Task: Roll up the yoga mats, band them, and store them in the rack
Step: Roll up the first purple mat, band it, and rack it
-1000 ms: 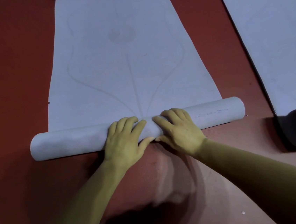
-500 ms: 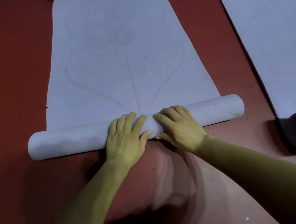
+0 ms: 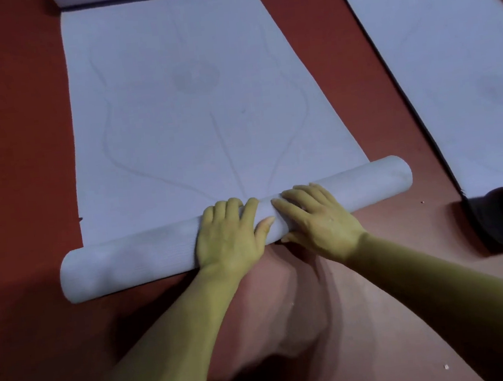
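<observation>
We take the half-rolled yoga mat on the floor as landmark. Its rolled part lies nearest us, the flat part beyond. Left hand and right hand rest side by side on the roll's middle. A second mat lies to its right, apart.

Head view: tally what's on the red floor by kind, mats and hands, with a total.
Yoga mats: 2, the half-rolled mat under both hands, and a second mat at right with a dark rolled end
Hands: 2, left hand and right hand, both pressed on the roll
Total: 4
</observation>
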Demonstrator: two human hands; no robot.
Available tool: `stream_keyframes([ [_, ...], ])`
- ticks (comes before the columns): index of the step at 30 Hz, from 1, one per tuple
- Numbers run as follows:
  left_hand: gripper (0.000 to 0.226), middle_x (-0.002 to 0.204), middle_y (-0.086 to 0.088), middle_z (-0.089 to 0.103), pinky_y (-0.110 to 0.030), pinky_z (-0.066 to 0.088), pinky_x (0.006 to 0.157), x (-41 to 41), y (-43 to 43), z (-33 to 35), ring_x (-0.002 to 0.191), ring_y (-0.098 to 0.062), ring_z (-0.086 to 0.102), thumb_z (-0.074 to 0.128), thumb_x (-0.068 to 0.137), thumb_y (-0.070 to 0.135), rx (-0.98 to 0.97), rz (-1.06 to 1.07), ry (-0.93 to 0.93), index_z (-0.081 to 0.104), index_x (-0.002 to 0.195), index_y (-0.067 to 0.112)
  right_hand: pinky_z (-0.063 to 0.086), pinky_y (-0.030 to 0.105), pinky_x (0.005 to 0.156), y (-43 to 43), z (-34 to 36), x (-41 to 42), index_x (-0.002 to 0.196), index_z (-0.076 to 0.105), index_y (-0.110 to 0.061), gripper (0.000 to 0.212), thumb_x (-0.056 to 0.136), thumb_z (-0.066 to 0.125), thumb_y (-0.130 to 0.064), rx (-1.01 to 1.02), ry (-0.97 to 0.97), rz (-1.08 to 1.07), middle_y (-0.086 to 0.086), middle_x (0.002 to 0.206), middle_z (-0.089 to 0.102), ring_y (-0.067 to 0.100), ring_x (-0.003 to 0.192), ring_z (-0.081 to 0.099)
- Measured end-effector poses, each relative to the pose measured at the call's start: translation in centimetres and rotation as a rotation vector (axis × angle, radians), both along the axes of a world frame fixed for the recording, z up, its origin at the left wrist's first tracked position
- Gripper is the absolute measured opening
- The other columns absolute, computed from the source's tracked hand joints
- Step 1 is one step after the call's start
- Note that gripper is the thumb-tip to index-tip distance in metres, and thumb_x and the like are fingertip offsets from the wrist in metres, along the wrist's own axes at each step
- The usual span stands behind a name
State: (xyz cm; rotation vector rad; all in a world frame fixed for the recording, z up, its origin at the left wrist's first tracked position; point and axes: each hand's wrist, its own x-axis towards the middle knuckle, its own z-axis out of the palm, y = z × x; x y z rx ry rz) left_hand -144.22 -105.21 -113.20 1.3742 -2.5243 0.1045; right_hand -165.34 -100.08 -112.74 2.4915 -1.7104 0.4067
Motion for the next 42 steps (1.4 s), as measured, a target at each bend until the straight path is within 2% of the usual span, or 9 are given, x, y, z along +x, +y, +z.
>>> stream_keyframes([
  [4, 0.063, 0.115, -0.011, 0.063, -0.044, 0.045, 0.08, 0.3, -0.4, 0.8, 0.092, -0.03, 0.059, 0.033, 0.094, 0.06, 0.022, -0.051, -0.022, 0.062, 0.124, 0.013, 0.047, 0.054, 0.1, -0.8, 0.9, 0.6, 0.131, 0.061, -0.008, 0.06, 0.086, 0.069, -0.046, 0.091, 0.035, -0.039, 0.012, 0.123, 0.062, 0.038, 0.111, 0.06],
  [8, 0.065, 0.108, -0.009, 0.061, -0.043, 0.045, 0.075, 1.2, -1.8, 0.9, 0.086, -0.029, 0.058, 0.034, 0.09, 0.066, 0.005, -0.216, -0.064, 0.061, 0.119, 0.014, 0.047, 0.054, 0.102, -1.5, 1.0, 0.3, 0.134, 0.06, -0.008, 0.064, 0.09, 0.059, -0.055, 0.156, 0.036, -0.037, 0.012, 0.123, 0.063, 0.038, 0.112, 0.06],
  [12, 0.063, 0.101, -0.011, 0.062, -0.042, 0.048, 0.07, 0.8, -2.7, 0.8, 0.079, -0.031, 0.059, 0.035, 0.09, 0.062, 0.024, -0.208, -0.045, 0.064, 0.116, 0.012, 0.046, 0.051, 0.104, -3.1, 1.5, -0.3, 0.14, 0.056, -0.011, 0.069, 0.09, 0.058, -0.059, 0.251, -0.005, -0.011, 0.011, 0.126, 0.061, 0.034, 0.114, 0.061],
  [16, 0.061, 0.097, -0.008, 0.061, -0.043, 0.05, 0.069, 0.9, -3.6, 0.5, 0.076, -0.029, 0.059, 0.038, 0.088, 0.061, 0.019, -0.171, 0.007, 0.066, 0.115, 0.014, 0.035, 0.044, 0.11, -3.3, 1.6, -1.3, 0.149, 0.049, -0.019, 0.076, 0.092, 0.049, -0.069, 0.232, -0.116, 0.078, 0.01, 0.136, 0.052, 0.027, 0.125, 0.05],
  [21, 0.058, 0.096, -0.006, 0.063, -0.043, 0.053, 0.074, 0.6, -4.5, 1.1, 0.076, -0.028, 0.062, 0.038, 0.089, 0.06, 0.098, -0.155, 0.025, 0.066, 0.115, 0.016, 0.041, 0.043, 0.097, -4.4, 0.6, -0.8, 0.133, 0.061, -0.02, 0.078, 0.082, 0.053, -0.079, 0.135, -0.144, 0.068, 0.002, 0.123, 0.059, 0.026, 0.111, 0.058],
  [27, 0.049, 0.122, -0.008, 0.059, -0.044, 0.039, 0.091, -0.3, -1.6, 1.7, 0.107, -0.03, 0.054, 0.042, 0.094, 0.051, 0.054, 0.042, 0.016, 0.063, 0.124, 0.019, 0.042, 0.041, 0.094, -5.7, 1.1, -1.0, 0.134, 0.064, -0.022, 0.077, 0.085, 0.048, -0.079, 0.159, -0.129, 0.07, -0.002, 0.12, 0.064, 0.021, 0.109, 0.059],
  [35, 0.045, 0.109, -0.007, 0.059, -0.044, 0.04, 0.085, -0.4, -3.5, 1.3, 0.094, -0.031, 0.054, 0.042, 0.093, 0.052, 0.036, 0.015, -0.04, 0.065, 0.114, 0.019, 0.043, 0.045, 0.1, -6.6, 2.1, -0.6, 0.143, 0.057, -0.024, 0.083, 0.088, 0.037, -0.083, 0.253, -0.125, 0.031, 0.001, 0.128, 0.06, 0.023, 0.116, 0.058],
  [39, 0.048, 0.102, -0.005, 0.06, -0.043, 0.042, 0.082, -0.5, -5.0, 1.6, 0.089, -0.029, 0.054, 0.037, 0.093, 0.052, 0.086, 0.024, -0.034, 0.065, 0.114, 0.02, 0.04, 0.044, 0.104, -6.7, 1.7, -0.2, 0.14, 0.056, -0.021, 0.081, 0.08, 0.061, -0.074, 0.217, -0.191, 0.082, 0.009, 0.128, 0.053, 0.027, 0.116, 0.055],
  [42, 0.05, 0.1, -0.005, 0.061, -0.043, 0.043, 0.081, -0.5, -5.7, 1.7, 0.087, -0.028, 0.055, 0.035, 0.095, 0.053, 0.109, 0.021, -0.027, 0.066, 0.115, 0.02, 0.045, 0.044, 0.098, -7.2, 1.2, 0.1, 0.132, 0.062, -0.017, 0.07, 0.084, 0.06, -0.068, 0.179, -0.201, 0.086, 0.007, 0.122, 0.058, 0.028, 0.11, 0.058],
])
